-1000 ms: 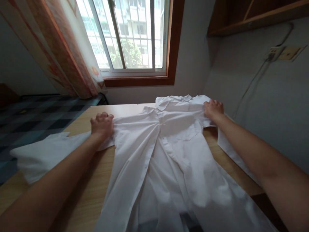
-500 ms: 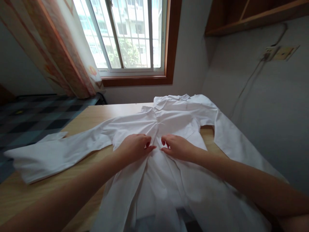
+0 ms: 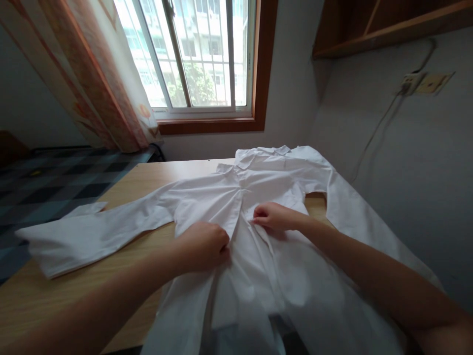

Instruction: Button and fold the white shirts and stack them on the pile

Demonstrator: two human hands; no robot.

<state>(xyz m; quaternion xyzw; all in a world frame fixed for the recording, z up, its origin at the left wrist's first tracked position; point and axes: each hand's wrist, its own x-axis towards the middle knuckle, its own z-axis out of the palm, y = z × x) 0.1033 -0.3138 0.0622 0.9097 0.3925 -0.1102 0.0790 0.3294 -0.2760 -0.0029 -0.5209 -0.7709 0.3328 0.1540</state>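
A white long-sleeved shirt (image 3: 207,199) lies front-up on a wooden table (image 3: 148,172), collar toward the window, its front hanging open below the chest. My left hand (image 3: 203,245) is closed on the edge of the shirt's left front panel. My right hand (image 3: 271,217) pinches the edge of the right front panel near the button strip, just below the chest. One sleeve stretches out to the left across the table, the other drapes over the table's right side.
A window (image 3: 192,54) with a curtain (image 3: 92,74) stands behind the table. The wall on the right carries a socket with a cable (image 3: 410,81) and a wooden shelf (image 3: 388,24). A dark checked surface (image 3: 48,177) lies to the left.
My hands left the shirt's shoulders, came together at the middle of the front, and now each grips one front panel edge; the left hand has dropped slightly lower.
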